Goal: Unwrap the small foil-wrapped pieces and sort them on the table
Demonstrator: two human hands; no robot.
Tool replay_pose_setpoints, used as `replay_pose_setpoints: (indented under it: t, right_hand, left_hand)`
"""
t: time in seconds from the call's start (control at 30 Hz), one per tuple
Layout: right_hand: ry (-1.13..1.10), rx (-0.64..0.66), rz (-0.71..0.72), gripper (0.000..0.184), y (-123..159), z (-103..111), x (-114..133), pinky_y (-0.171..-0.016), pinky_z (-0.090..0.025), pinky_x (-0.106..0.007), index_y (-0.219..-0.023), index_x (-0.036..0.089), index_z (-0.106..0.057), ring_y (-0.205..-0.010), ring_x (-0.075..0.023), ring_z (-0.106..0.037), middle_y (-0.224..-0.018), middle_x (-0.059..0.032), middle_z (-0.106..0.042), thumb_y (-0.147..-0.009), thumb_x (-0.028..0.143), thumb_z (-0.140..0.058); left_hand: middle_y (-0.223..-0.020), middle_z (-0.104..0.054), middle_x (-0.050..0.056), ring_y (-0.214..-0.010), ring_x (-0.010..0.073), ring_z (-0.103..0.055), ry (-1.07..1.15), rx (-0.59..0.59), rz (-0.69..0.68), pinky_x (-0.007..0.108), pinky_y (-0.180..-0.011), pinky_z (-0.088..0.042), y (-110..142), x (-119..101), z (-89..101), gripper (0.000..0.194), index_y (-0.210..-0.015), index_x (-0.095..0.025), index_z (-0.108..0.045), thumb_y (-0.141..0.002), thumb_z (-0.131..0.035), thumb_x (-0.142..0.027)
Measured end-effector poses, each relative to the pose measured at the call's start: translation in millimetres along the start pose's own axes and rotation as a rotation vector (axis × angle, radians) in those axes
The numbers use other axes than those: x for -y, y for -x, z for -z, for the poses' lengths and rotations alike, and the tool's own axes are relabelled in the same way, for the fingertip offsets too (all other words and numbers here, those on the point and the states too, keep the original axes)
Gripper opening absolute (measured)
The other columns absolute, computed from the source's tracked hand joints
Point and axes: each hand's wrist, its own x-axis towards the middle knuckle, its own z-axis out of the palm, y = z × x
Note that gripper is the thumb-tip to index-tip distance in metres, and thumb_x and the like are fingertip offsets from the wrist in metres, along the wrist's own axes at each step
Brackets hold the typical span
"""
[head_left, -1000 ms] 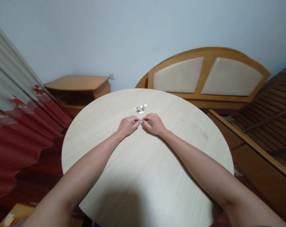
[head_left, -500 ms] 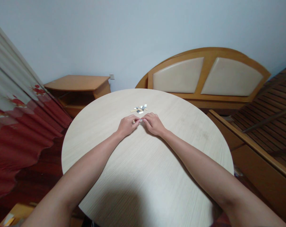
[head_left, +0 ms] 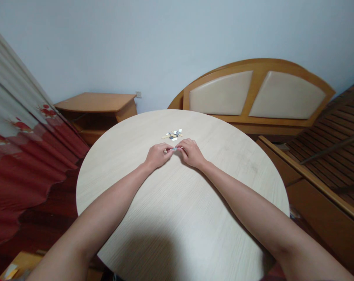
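Both my hands rest on a round pale wooden table (head_left: 177,218), meeting fingertip to fingertip near its middle. My left hand (head_left: 157,155) and my right hand (head_left: 191,152) are closed in pinches on one tiny pale piece (head_left: 173,149) held between them. Just beyond the fingers lies a small heap of little flat pieces (head_left: 173,135), silver, black and tan.
A wooden bedside cabinet (head_left: 97,111) stands behind the table on the left, and a padded wooden headboard (head_left: 253,93) leans against the wall at the back right. A slatted bed frame (head_left: 335,132) runs along the right. A red and white curtain (head_left: 21,148) hangs at left.
My right hand has shifted slightly left toward my left hand, and the fingertips have closed up tighter on the small piece.
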Motion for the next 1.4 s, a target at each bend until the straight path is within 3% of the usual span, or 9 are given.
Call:
replay_pose_setpoints:
  t: [0.9,1.4]
  right_hand:
    - [0.000,-0.044,0.017,0.021,0.0,2.4,2.2,-0.085,-0.037,-0.040,-0.096,0.021,-0.071,-0.095,-0.0252,-0.058,-0.093,-0.0083,-0.071,-0.101,0.030,-0.052]
    - [0.015,-0.048,0.003,0.019,-0.3,2.8,2.0,-0.084,-0.036,-0.039,-0.093,0.021,-0.072,-0.091,-0.0248,-0.059,-0.091,-0.0079,-0.072,-0.099,0.027,-0.055]
  left_hand:
    - [-0.086,-0.077,0.004,-0.073,0.0149,-0.066,0.023,0.013,-0.051,0.026,-0.069,-0.048,-0.3,-0.6,1.3,0.015,-0.097,-0.018,-0.078,-0.091,-0.066,-0.024]
    - [-0.084,-0.078,0.003,-0.072,0.0155,-0.067,-0.016,-0.008,0.002,0.026,-0.069,-0.048,-0.9,-3.1,2.6,0.010,-0.090,-0.020,-0.078,-0.089,-0.069,-0.026]
